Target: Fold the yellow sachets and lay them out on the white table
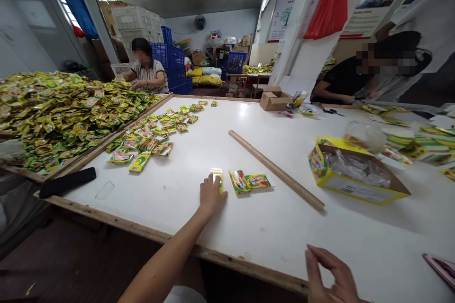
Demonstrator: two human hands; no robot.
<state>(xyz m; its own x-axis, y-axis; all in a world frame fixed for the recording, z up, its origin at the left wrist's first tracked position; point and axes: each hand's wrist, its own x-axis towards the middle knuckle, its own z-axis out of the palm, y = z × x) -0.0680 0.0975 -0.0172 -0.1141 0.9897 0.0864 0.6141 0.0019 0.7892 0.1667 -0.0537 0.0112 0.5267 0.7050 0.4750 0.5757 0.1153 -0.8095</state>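
My left hand (211, 195) reaches out over the white table (249, 227) and lies on a small yellow packet (217, 175), fingers closed down on it. Just to its right lie two more green-and-yellow packets (250, 182), side by side. My right hand (332, 277) hovers at the table's near edge with fingers spread and nothing in it. A long wooden stick (275, 168) lies diagonally beyond the packets. An open yellow carton (351, 173) with clear plastic inside sits to the right.
A big heap of yellow packets (53, 113) fills a tray at left, with loose packets (152, 135) spread beside it. A black phone (67, 182) lies near the left edge. A small cardboard box (274, 99) stands at the back. Two seated people work at the far sides.
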